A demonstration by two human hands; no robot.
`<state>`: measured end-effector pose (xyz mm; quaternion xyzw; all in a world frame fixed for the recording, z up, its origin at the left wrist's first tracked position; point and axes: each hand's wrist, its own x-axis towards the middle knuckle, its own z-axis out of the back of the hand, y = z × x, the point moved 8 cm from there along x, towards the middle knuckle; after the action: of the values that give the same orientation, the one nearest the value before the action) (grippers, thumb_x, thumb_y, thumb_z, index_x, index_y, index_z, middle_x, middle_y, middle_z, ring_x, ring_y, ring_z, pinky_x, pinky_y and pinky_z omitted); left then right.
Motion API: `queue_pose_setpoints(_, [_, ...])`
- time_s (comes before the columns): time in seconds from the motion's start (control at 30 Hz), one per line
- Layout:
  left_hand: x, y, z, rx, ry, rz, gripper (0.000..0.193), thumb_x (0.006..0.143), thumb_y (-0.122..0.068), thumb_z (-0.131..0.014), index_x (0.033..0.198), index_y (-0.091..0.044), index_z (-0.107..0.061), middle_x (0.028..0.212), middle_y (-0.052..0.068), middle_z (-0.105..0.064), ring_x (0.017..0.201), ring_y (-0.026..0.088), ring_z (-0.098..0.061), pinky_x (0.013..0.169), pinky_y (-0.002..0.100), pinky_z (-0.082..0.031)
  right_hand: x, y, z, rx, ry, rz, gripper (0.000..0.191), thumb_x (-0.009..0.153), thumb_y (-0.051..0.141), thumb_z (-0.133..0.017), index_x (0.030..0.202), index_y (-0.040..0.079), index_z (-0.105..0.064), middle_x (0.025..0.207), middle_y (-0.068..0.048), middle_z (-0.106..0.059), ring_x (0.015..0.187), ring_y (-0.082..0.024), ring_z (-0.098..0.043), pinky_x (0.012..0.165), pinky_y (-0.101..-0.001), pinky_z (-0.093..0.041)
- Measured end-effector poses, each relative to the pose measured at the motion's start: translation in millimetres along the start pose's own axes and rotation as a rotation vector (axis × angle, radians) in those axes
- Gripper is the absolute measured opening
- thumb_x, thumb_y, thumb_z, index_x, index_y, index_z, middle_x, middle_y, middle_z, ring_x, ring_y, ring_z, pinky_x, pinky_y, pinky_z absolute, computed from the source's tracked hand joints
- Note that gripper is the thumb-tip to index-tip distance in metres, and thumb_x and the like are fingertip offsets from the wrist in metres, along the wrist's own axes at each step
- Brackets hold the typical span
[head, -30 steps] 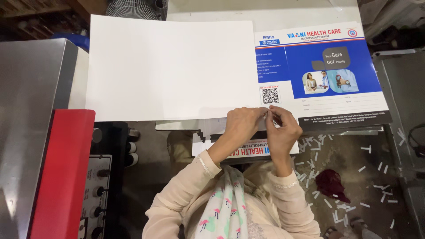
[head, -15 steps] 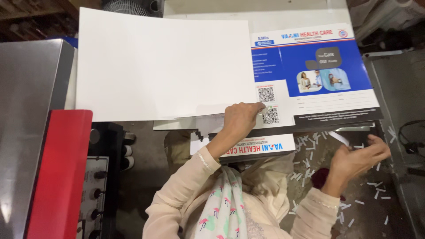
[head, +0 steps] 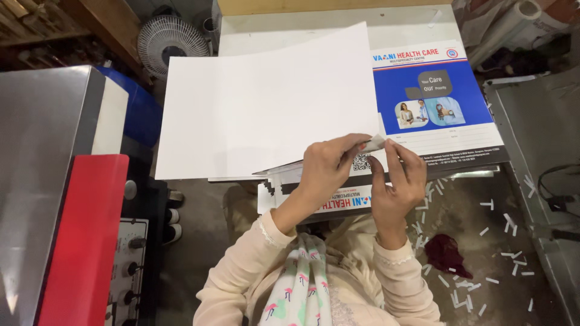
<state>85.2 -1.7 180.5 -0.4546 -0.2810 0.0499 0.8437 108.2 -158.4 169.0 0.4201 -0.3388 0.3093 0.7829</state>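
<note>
Paper strip (head: pixel 376 142): a small white sliver pinched at the near edge of the printed sheet stack, just right of the white sheet's near right corner.
Left hand (head: pixel 329 164): we see its fingertips closed on the strip's left end, knuckles resting over the near edge of the stack.
Right hand (head: pixel 399 181): thumb and forefinger narrowed toward the strip's right end; we cannot tell whether they truly grip it or only touch it.
White sheet (head: pixel 266 102): a large blank sheet lying over the left half of the stack, its far right corner lifted slightly off the stack.
Printed sheet stack (head: pixel 438 102): blue and white printed sheets, the near edge overhanging the table's front toward us.
Table (head: pixel 338 27): pale top showing beyond the stack's far edge.
Paper offcuts (head: pixel 483 241): many white slivers scattered on the floor to the right of the stack and nearer to us.
Red panel (head: pixel 84 235): a machine cover well left of the stack.
Risk, tearing: we judge that pulling at an angle could rip the top printed sheet's edge.
Risk, shifting: we think a tug could drag the loosely lying white sheet or skew the overhanging stack.
Risk, fingers: paper edges could cut us if the strip slips.
</note>
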Motion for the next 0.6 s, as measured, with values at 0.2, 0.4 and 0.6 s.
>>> queue_pose_setpoints(0.2, [-11.1, -7.5, 2.9, -0.045, -0.019, -0.198, 0.017, 0.093, -0.003, -0.069, 0.109, -0.008, -0.071, 0.096, 0.009, -0.075, 0.08, 0.026, -0.074, 0.068, 0.034, -0.057, -2.8, -1.2, -9.0, 0.001, -0.033, -0.02, 0.034, 0.085, 0.003, -0.089, 0.117, 0.003, -0.076, 0.111, -0.007, -0.073, 0.104, -0.024, -0.065, 0.095, -0.0376, -0.044])
queue_pose_setpoints(0.4, [1.0, -21.9, 12.3, -0.052, 0.102, -0.244, 0.023, 0.088, -0.002, -0.072, 0.109, -0.001, -0.063, 0.109, 0.012, -0.059, 0.087, 0.027, -0.068, 0.072, 0.036, -0.057, -7.7, -11.6, -12.9, 0.104, 0.0, -0.071, 0.022, 0.085, -0.001, -0.085, 0.104, 0.005, -0.077, 0.102, -0.005, -0.076, 0.097, -0.02, -0.067, 0.096, -0.0355, -0.042])
queue_pose_setpoints(0.6, [-2.7, -24.2, -0.5, 0.168, 0.234, -0.414, 0.018, 0.081, 0.005, -0.069, 0.097, -0.004, -0.064, 0.114, 0.009, -0.058, 0.102, 0.027, -0.064, 0.079, 0.037, -0.055, -21.4, -24.6, -25.7, 0.186, 0.071, -0.142, 0.016, 0.084, -0.005, -0.078, 0.094, 0.007, -0.075, 0.093, -0.003, -0.076, 0.094, -0.019, -0.067, 0.096, -0.0345, -0.042])
